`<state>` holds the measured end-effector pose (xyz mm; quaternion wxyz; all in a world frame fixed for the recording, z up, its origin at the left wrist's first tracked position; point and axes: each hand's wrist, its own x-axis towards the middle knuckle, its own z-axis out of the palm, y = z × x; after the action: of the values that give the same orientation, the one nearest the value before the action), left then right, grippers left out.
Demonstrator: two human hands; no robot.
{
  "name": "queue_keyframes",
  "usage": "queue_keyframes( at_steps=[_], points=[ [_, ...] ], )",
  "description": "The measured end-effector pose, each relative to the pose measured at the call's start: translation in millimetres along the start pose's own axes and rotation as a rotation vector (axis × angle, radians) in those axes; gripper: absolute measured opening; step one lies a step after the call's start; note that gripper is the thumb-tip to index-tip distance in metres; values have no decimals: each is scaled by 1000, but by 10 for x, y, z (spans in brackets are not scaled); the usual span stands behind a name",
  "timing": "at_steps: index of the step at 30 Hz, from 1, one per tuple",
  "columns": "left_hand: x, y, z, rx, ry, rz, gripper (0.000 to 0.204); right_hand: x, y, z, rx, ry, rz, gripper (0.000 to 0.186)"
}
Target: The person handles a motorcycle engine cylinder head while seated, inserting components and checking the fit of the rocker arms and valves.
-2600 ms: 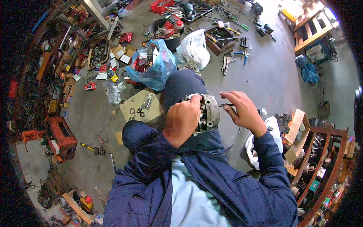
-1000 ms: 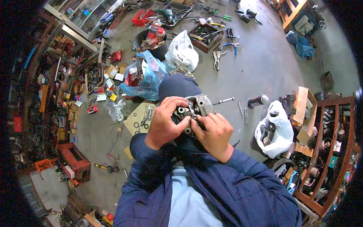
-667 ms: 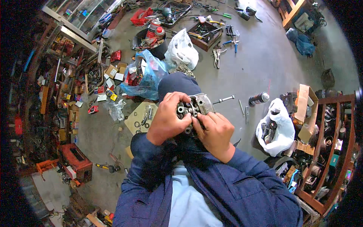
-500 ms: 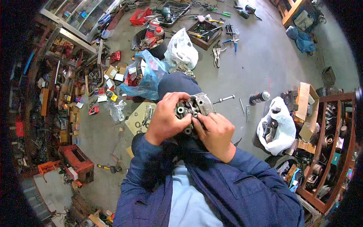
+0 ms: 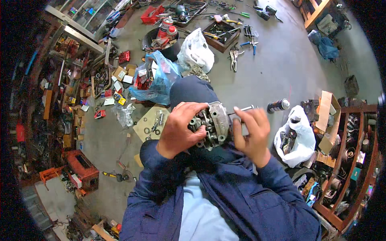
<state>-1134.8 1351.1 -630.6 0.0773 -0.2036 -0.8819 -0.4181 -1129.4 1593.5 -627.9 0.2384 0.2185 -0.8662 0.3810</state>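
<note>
A grey metal cylinder head [image 5: 218,120], with rocker parts showing in its opening, is held over my dark-clothed lap. My left hand [image 5: 179,127] grips its left side, the fingers over the top edge and the thumb pressed in among the rocker parts. A thin bolt-like rod [image 5: 251,107] sticks out to the right of the head. Slightly smeared by motion, my right hand [image 5: 255,134] is just right of the head, thumb and forefinger apart. Its fingertips overlap the rod; whether they touch it I cannot tell.
On the floor to the right lie a black spray can [image 5: 278,105] and a white bag of parts [image 5: 295,136]. Ahead are pliers [image 5: 234,58], a wooden tool box [image 5: 221,36] and a blue bag [image 5: 161,86]. Washers lie on a cardboard sheet [image 5: 141,127] at left.
My right hand has left the rocker parts and moved right, to the rod, its fingers spreading. The cylinder head has turned slightly in my left hand, which keeps its hold.
</note>
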Motion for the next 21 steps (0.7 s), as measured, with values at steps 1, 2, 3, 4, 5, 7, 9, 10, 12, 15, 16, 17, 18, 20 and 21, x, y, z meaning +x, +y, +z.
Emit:
queue_keyframes(
  at_steps=[1,2,3,4,5,7,9,10,12,15,16,17,18,20,21],
  points=[
    [-6,-16,-8,15,-11,19,51,90,68,-14,-47,-37,-40,26],
    [-22,-33,-15,15,-16,21,51,138,126,-19,-48,-34,-36,26],
    [-34,-42,-19,18,-14,23,50,183,181,-24,-79,-123,-110,29],
    [-38,-35,-19,22,-12,24,48,219,224,-27,-110,-213,-185,33],
    [-44,-11,-32,31,-19,-3,46,243,253,-28,-49,-280,-175,36],
    [-56,2,-36,42,-12,5,47,270,326,-15,-24,-360,-202,35],
    [-61,15,-37,52,-4,11,47,286,373,-17,1,-442,-229,34],
    [-56,26,-33,57,-7,14,47,293,387,-23,-2,-474,-227,31],
    [-60,32,-25,63,-9,14,47,306,415,-20,-4,-508,-226,29],
    [-67,34,-9,60,1,9,47,303,485,8,-12,-561,-247,27],
    [-66,35,-6,50,2,4,48,288,520,22,-19,-597,-231,25],
    [-63,37,-2,40,3,-1,48,282,546,27,-27,-632,-214,24],
    [-63,40,-2,39,0,2,48,290,561,25,-29,-630,-211,24],
    [-68,46,-3,19,22,5,49,304,585,19,2,-634,-246,22],
    [-80,43,-5,17,18,7,49,299,597,27,1,-633,-242,22]
  ],
)
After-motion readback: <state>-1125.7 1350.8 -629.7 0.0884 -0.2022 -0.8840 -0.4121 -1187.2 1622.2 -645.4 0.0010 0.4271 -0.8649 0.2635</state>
